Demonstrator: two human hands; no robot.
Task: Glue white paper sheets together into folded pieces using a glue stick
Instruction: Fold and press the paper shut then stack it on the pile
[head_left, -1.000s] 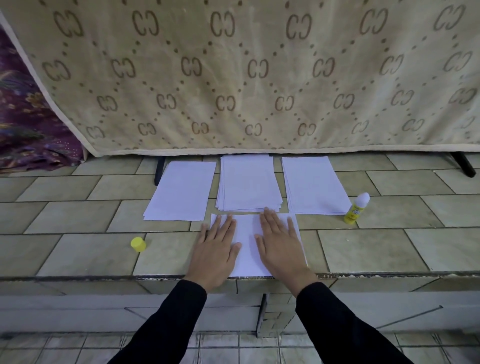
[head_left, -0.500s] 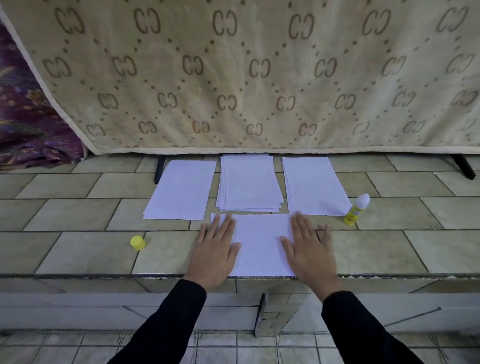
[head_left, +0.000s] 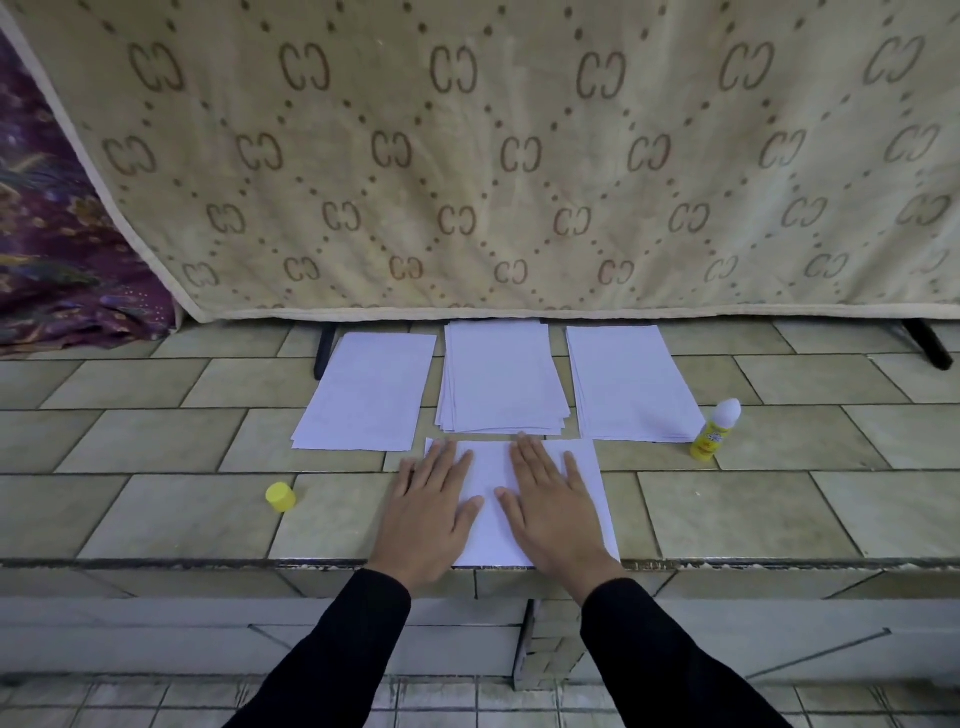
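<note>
- Along the tabletop's (head_left: 753, 514) near edge, straight fingers (head_left: 441, 467) of the left hand (head_left: 426, 514) and right hand (head_left: 556, 514) press flat on a smooth white rectangular sheet (head_left: 488, 467).
- Beyond lie a single sheet (head_left: 369, 395), a middle stack (head_left: 501, 379) and a right stack (head_left: 631, 384).
- A white-tipped yellow glue stick (head_left: 714, 428) stands to the right; a round yellow cap (head_left: 280, 496) lies to the left.

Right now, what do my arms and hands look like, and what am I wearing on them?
Plain black long sleeves cover both arms to the wrists, left sleeve and right sleeve. The left hand and right hand are bare: no gloves, rings or watch show.
</note>
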